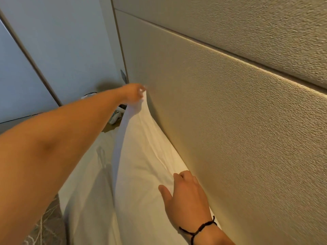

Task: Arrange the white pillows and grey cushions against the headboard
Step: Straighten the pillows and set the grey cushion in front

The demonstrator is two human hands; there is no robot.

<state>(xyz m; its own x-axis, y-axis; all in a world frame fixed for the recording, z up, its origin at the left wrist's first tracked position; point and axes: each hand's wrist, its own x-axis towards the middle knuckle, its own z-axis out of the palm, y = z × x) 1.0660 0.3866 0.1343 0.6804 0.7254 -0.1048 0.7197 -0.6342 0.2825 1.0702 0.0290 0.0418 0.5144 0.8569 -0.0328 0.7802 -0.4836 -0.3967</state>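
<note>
While two bare hands work it, a white pillow (141, 156) stands on edge against the headboard (230, 121).
Its long axis runs from six o'clock up toward eleven o'clock along the padded panel. The left hand (134, 93), arm fully outstretched, pinches the far top corner; the right hand (184, 195), wearing a black wristband (198, 228), rests with fingers curled into the near fabric.
</note>
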